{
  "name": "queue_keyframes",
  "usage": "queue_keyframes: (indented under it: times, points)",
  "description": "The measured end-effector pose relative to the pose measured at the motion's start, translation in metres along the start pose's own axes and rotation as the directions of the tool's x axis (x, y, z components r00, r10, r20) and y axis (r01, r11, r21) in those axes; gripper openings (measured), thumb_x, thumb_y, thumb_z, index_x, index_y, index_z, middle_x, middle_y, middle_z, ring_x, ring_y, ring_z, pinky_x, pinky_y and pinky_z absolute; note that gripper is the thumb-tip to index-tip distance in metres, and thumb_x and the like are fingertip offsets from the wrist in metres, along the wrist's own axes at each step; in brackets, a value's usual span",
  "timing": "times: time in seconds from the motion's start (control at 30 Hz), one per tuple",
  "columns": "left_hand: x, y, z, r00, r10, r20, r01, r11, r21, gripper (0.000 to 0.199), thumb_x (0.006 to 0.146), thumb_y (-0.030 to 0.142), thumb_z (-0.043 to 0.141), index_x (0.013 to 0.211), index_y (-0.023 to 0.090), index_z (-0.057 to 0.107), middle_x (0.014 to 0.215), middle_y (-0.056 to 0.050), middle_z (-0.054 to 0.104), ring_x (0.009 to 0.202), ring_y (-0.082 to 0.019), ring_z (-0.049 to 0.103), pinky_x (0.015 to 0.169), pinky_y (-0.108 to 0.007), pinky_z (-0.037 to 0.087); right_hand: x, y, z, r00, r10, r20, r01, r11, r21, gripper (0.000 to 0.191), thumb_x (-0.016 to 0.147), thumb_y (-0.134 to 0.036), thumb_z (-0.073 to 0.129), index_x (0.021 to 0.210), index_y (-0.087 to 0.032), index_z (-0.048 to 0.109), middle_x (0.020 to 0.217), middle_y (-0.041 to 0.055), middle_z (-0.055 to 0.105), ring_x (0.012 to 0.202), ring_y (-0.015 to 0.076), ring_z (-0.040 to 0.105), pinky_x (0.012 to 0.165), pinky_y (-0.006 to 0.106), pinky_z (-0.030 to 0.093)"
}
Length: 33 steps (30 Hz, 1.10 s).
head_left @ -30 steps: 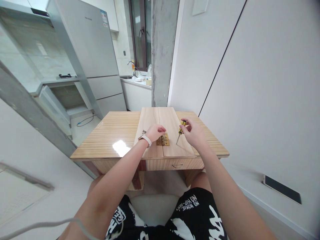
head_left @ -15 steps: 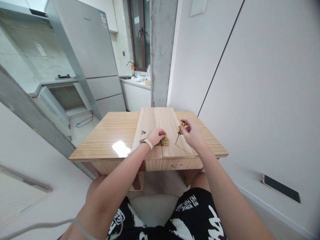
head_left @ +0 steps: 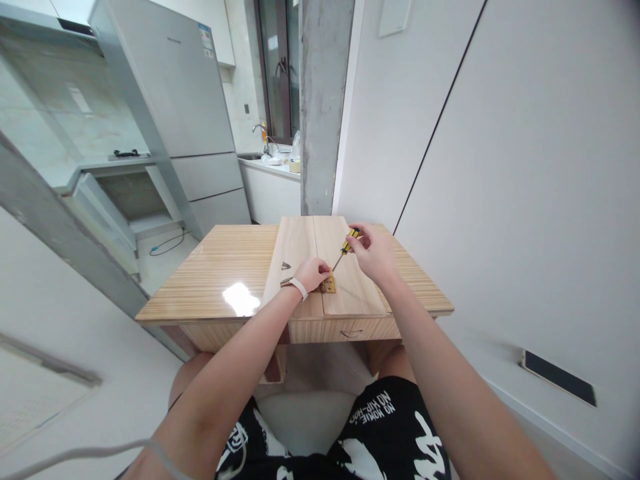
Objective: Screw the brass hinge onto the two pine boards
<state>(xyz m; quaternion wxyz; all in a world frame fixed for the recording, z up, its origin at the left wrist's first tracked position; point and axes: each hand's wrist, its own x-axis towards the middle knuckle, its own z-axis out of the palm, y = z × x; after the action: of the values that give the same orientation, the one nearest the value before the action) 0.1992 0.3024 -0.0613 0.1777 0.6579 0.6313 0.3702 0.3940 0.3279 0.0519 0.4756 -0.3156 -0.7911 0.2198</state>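
Gripping one screwdriver point(head_left: 351, 239), the right hand point(head_left: 373, 253) is apart from the left hand point(head_left: 311, 273), hold unclear, at one hinge point(head_left: 329, 285) on two boards point(head_left: 296, 239).

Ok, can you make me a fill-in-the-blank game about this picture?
1. The right hand holds a yellow and ____ screwdriver.
2. In the picture, the screws lie to the ____ of the hinge.
3. The watch strap on the left wrist is ____.

Missing words: black; left; white.
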Motion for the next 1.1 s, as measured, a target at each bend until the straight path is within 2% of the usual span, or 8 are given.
queue_keyframes:
  times: [0.2, 0.4, 0.53, 0.67, 0.77, 0.87, 1.0, 1.1]
  points:
    - [-0.001, -0.001, -0.002, 1.000, 0.018, 0.006, -0.018, 0.999, 0.027, 0.006, 0.084, 0.019, 0.075, 0.088, 0.015, 0.077, 0.087, -0.008, 0.077, 0.076, -0.017, 0.069, 0.082, -0.034, 0.058, 0.009, 0.003, 0.015, 0.999, 0.001, 0.046, -0.001, 1.000, -0.015, 0.027, 0.093, -0.032, 0.061, 0.118, -0.023, 0.065, 0.082, 0.0021, 0.070, 0.066, 0.0188, 0.068, 0.067, 0.033, 0.051]
    - [-0.001, -0.003, -0.002, 1.000, 0.028, 0.006, -0.029, 0.999, 0.028, 0.007, 0.085, 0.021, 0.074, 0.087, 0.015, 0.077, 0.086, -0.007, 0.077, 0.077, -0.017, 0.069, 0.081, -0.034, 0.058, 0.015, 0.003, 0.016, 0.992, 0.025, 0.122, -0.026, 1.000, 0.003, 0.026, 0.093, -0.027, 0.060, 0.118, -0.022, 0.064, 0.081, 0.0010, 0.070, 0.068, 0.0180, 0.068, 0.070, 0.032, 0.052]
    - [-0.002, -0.001, -0.004, 0.999, 0.037, 0.010, -0.037, 0.999, 0.008, 0.006, 0.084, 0.022, 0.074, 0.085, 0.016, 0.076, 0.083, -0.006, 0.076, 0.074, -0.016, 0.068, 0.081, -0.034, 0.058, 0.020, -0.005, 0.011, 0.970, -0.024, 0.243, 0.018, 1.000, 0.026, 0.025, 0.093, -0.021, 0.056, 0.117, -0.023, 0.064, 0.093, 0.0037, 0.073, 0.075, 0.0176, 0.068, 0.076, 0.033, 0.053]
    - [-0.004, 0.004, -0.006, 1.000, 0.020, 0.001, -0.020, 1.000, 0.005, 0.005, 0.083, 0.020, 0.075, 0.081, 0.015, 0.074, 0.079, -0.006, 0.074, 0.072, -0.016, 0.066, 0.081, -0.035, 0.058, 0.027, -0.014, 0.007, 0.929, -0.018, 0.369, -0.005, 0.998, 0.061, 0.027, 0.092, -0.015, 0.050, 0.114, -0.022, 0.063, 0.107, 0.0063, 0.074, 0.082, 0.0171, 0.067, 0.081, 0.033, 0.055]
    - [-0.005, 0.008, -0.007, 1.000, 0.013, 0.000, -0.013, 1.000, 0.024, 0.005, 0.084, 0.019, 0.075, 0.079, 0.016, 0.074, 0.080, -0.005, 0.075, 0.073, -0.016, 0.067, 0.081, -0.033, 0.057, 0.035, -0.015, 0.007, 0.908, -0.018, 0.418, -0.006, 0.998, 0.055, 0.027, 0.091, -0.012, 0.047, 0.111, -0.022, 0.063, 0.112, 0.0057, 0.073, 0.087, 0.0159, 0.066, 0.082, 0.030, 0.054]
    - [-0.006, 0.012, -0.009, 1.000, 0.022, 0.005, -0.022, 0.998, 0.063, 0.006, 0.084, 0.020, 0.074, 0.079, 0.016, 0.074, 0.080, -0.006, 0.075, 0.075, -0.017, 0.067, 0.080, -0.033, 0.056, 0.043, -0.012, 0.009, 0.902, -0.024, 0.431, 0.009, 0.999, 0.039, 0.027, 0.091, -0.012, 0.048, 0.110, -0.022, 0.063, 0.110, 0.0042, 0.073, 0.084, 0.0140, 0.066, 0.079, 0.027, 0.052]
    - [-0.007, 0.010, -0.011, 0.999, 0.036, 0.016, -0.036, 0.998, 0.048, 0.004, 0.083, 0.018, 0.075, 0.085, 0.015, 0.074, 0.084, -0.006, 0.075, 0.078, -0.017, 0.068, 0.081, -0.032, 0.056, 0.048, -0.012, 0.009, 0.920, 0.017, 0.391, 0.025, 0.994, -0.102, 0.021, 0.091, -0.019, 0.057, 0.110, -0.022, 0.065, 0.090, 0.0013, 0.073, 0.074, 0.0150, 0.064, 0.073, 0.027, 0.048]
    - [-0.008, 0.009, -0.014, 0.999, 0.034, -0.006, -0.034, 0.998, -0.045, 0.025, 0.078, 0.016, 0.079, 0.102, 0.015, 0.073, 0.097, -0.007, 0.076, 0.088, -0.017, 0.069, 0.083, -0.029, 0.056, 0.046, -0.014, 0.011, 0.952, 0.033, 0.304, 0.035, 0.976, -0.217, 0.016, 0.090, -0.027, 0.064, 0.106, -0.022, 0.067, 0.083, 0.0015, 0.071, 0.076, 0.0170, 0.064, 0.073, 0.028, 0.046]
